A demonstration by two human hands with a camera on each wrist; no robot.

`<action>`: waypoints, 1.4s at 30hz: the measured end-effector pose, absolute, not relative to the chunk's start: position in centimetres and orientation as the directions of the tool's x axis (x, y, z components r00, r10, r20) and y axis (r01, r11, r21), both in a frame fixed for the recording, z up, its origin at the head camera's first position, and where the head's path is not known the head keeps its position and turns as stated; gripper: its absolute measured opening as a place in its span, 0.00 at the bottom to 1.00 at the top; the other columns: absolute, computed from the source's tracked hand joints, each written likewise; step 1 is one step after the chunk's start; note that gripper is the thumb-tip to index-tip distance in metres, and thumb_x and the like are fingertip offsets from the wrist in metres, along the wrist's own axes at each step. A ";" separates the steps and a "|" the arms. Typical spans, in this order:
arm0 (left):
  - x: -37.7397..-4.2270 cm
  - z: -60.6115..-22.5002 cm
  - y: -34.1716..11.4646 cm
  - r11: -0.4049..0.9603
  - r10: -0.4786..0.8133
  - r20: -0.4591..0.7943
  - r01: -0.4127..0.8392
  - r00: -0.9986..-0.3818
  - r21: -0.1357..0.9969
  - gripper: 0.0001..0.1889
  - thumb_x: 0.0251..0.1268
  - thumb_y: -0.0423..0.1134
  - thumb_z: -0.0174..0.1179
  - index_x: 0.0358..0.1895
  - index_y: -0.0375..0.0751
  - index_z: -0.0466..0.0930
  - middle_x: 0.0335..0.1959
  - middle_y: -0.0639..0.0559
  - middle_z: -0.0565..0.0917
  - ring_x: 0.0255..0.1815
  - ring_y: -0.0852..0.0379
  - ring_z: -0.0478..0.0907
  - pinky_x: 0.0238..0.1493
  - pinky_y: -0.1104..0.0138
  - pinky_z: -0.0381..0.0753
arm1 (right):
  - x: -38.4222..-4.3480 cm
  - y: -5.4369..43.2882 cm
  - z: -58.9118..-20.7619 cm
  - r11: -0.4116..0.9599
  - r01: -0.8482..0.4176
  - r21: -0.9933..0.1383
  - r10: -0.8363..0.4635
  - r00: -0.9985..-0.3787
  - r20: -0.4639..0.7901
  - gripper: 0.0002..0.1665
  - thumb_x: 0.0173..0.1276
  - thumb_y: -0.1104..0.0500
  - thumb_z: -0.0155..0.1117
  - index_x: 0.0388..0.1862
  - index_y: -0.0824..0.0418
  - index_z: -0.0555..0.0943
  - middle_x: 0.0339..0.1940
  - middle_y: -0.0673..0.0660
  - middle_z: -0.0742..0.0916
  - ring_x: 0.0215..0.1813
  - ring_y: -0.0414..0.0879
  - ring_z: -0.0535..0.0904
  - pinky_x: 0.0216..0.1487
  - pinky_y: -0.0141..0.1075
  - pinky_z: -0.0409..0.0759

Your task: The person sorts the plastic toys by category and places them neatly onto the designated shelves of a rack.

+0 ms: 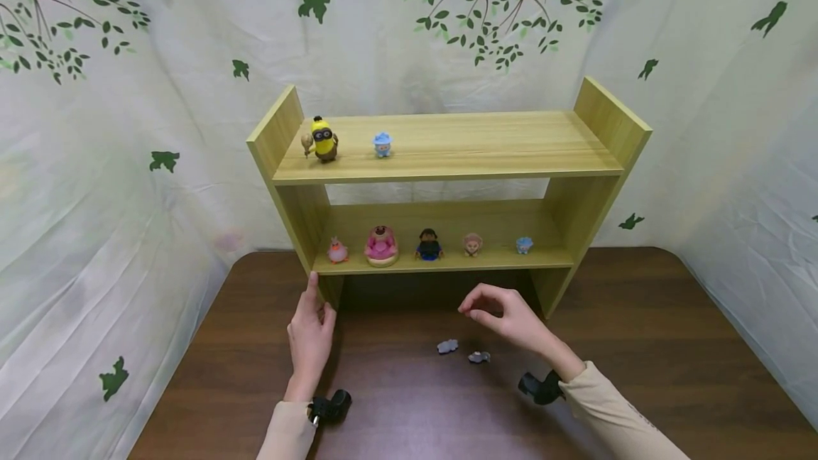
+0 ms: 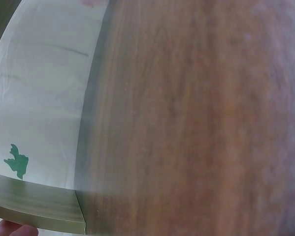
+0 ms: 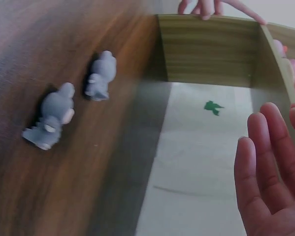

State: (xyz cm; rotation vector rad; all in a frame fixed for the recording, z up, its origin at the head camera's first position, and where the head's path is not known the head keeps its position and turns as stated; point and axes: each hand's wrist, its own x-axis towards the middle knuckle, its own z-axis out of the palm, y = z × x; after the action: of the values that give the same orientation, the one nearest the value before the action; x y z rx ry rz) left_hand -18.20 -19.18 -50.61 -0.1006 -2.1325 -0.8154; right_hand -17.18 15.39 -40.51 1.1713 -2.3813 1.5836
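Observation:
My left hand [image 1: 309, 343] touches the front edge of a light wooden shelf [image 1: 434, 270] at its lower left corner, index finger extended; its fingers show on that side panel in the right wrist view. My right hand [image 1: 508, 314] hovers before the shelf's lower right part, fingers gently bent and nothing in them. In the right wrist view those fingers [image 3: 270, 157] look relaxed. Two small grey figurines lie on the table just in front of it, one grey figurine [image 1: 447, 346] on the left, the other grey figurine [image 1: 478, 357] on the right.
On the middle board stand a pale pink figure [image 1: 337, 250], a pink bear [image 1: 381, 245], a dark-haired figure [image 1: 429, 245], a small pink figure [image 1: 472, 244] and a blue figure [image 1: 524, 245]. The top board carries a yellow goggled figure [image 1: 324, 140] and another blue figure [image 1: 382, 145].

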 end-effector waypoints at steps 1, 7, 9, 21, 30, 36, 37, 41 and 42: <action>-18.2 -50.6 -19.2 0.786 -0.200 0.731 0.338 -0.653 0.518 0.47 0.55 0.19 0.55 0.75 0.62 0.52 0.28 0.42 0.71 0.23 0.54 0.64 0.24 0.57 0.66 | -17.0 15.3 -40.4 0.189 -0.606 -0.773 -0.561 -0.713 0.421 0.07 0.62 0.77 0.58 0.37 0.71 0.80 0.35 0.60 0.84 0.38 0.55 0.81 0.40 0.38 0.79; -18.1 -50.6 -19.1 0.783 -0.197 0.721 0.336 -0.664 0.523 0.47 0.55 0.19 0.55 0.75 0.62 0.52 0.28 0.42 0.70 0.23 0.54 0.64 0.24 0.57 0.66 | -16.6 15.1 -41.0 0.198 -0.588 -0.784 -0.572 -0.719 0.395 0.08 0.62 0.77 0.59 0.36 0.68 0.80 0.35 0.56 0.84 0.38 0.56 0.81 0.41 0.34 0.78; -18.1 -50.6 -19.2 0.781 -0.199 0.717 0.334 -0.668 0.528 0.47 0.56 0.19 0.55 0.75 0.62 0.52 0.29 0.43 0.71 0.23 0.53 0.64 0.25 0.57 0.66 | -16.6 15.1 -41.5 0.203 -0.580 -0.789 -0.573 -0.724 0.384 0.09 0.62 0.76 0.59 0.36 0.66 0.81 0.35 0.55 0.84 0.38 0.56 0.81 0.42 0.34 0.78; -18.2 -50.7 -19.3 0.783 -0.202 0.719 0.331 -0.665 0.526 0.47 0.55 0.19 0.55 0.75 0.61 0.53 0.28 0.43 0.69 0.23 0.53 0.67 0.24 0.56 0.69 | -16.6 14.8 -43.1 0.248 -0.528 -0.812 -0.580 -0.753 0.312 0.11 0.61 0.76 0.59 0.37 0.64 0.81 0.37 0.57 0.85 0.41 0.58 0.81 0.43 0.42 0.78; -18.2 -50.6 -19.2 0.780 -0.207 0.713 0.327 -0.670 0.534 0.47 0.54 0.19 0.55 0.75 0.62 0.52 0.28 0.42 0.70 0.23 0.53 0.67 0.24 0.56 0.70 | -17.6 14.4 -47.2 0.302 -0.484 -0.821 -0.602 -0.765 0.229 0.13 0.59 0.77 0.60 0.41 0.67 0.80 0.39 0.62 0.84 0.42 0.60 0.81 0.41 0.39 0.78; -18.2 -50.5 -19.2 0.782 -0.205 0.707 0.320 -0.677 0.534 0.48 0.55 0.19 0.55 0.75 0.62 0.51 0.28 0.41 0.69 0.23 0.53 0.65 0.24 0.57 0.68 | -18.2 14.3 -48.8 0.328 -0.484 -0.811 -0.618 -0.759 0.204 0.15 0.58 0.74 0.63 0.43 0.62 0.81 0.42 0.56 0.84 0.44 0.53 0.80 0.40 0.36 0.78; -18.2 -50.5 -19.2 0.782 -0.204 0.707 0.321 -0.677 0.534 0.48 0.55 0.19 0.55 0.75 0.62 0.51 0.28 0.41 0.69 0.23 0.53 0.64 0.24 0.57 0.67 | -18.2 14.3 -49.0 0.330 -0.488 -0.808 -0.621 -0.757 0.204 0.15 0.58 0.74 0.63 0.43 0.62 0.81 0.42 0.56 0.84 0.44 0.53 0.79 0.40 0.36 0.78; -18.2 -50.5 -19.2 0.782 -0.202 0.707 0.323 -0.677 0.533 0.48 0.55 0.19 0.55 0.75 0.63 0.51 0.29 0.41 0.70 0.23 0.53 0.65 0.24 0.57 0.68 | -18.2 14.0 -49.4 0.341 -0.505 -0.793 -0.630 -0.749 0.206 0.15 0.57 0.74 0.63 0.44 0.62 0.80 0.41 0.56 0.83 0.44 0.52 0.79 0.38 0.35 0.78; -18.2 -50.5 -19.2 0.782 -0.202 0.707 0.324 -0.677 0.533 0.48 0.54 0.19 0.55 0.75 0.63 0.51 0.29 0.42 0.70 0.23 0.53 0.65 0.24 0.57 0.69 | -18.2 13.9 -49.5 0.344 -0.512 -0.787 -0.631 -0.747 0.210 0.15 0.57 0.74 0.64 0.44 0.63 0.80 0.41 0.56 0.83 0.44 0.51 0.79 0.38 0.34 0.78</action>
State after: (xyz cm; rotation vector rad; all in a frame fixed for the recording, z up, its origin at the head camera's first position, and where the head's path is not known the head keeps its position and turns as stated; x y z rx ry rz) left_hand -18.15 -19.16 -50.50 -0.0899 -2.1625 -0.8306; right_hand -18.17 13.93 -49.46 1.1469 -2.6801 1.4883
